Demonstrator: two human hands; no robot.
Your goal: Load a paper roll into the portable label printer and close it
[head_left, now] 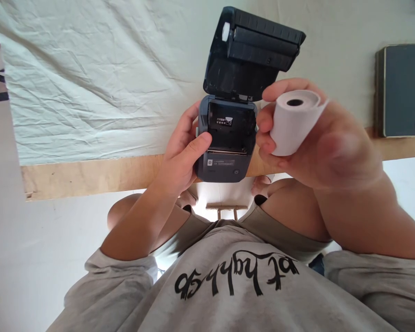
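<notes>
The left hand (185,154) grips the small dark printer (227,138) by its left side, thumb laid across the front edge, and holds it just above the near edge of the table (90,175). The printer lid (252,44) stands swung open toward 12 o'clock, exposing the empty paper bay (231,127). The right hand (318,138) is closed around a white paper roll (292,121), fingers wrapped over its side, at 3 o'clock from the printer and just beside it. The roll's core faces up, and a loose paper tail sticks out on its right.

Judged from this arrangement, the step in hand is loading paper: the bay is open and the roll is not yet seated. The next move calls for turning the roll so its axis lies across the bay, with the tail leading toward the slot at the front.

The table is wooden, covered by a wrinkled pale cloth (90,83) that stops short of the near edge. A dark, book-like case (401,90) lies at 2 o'clock, well apart from the hands. The floor (27,258) is pale and plain.
</notes>
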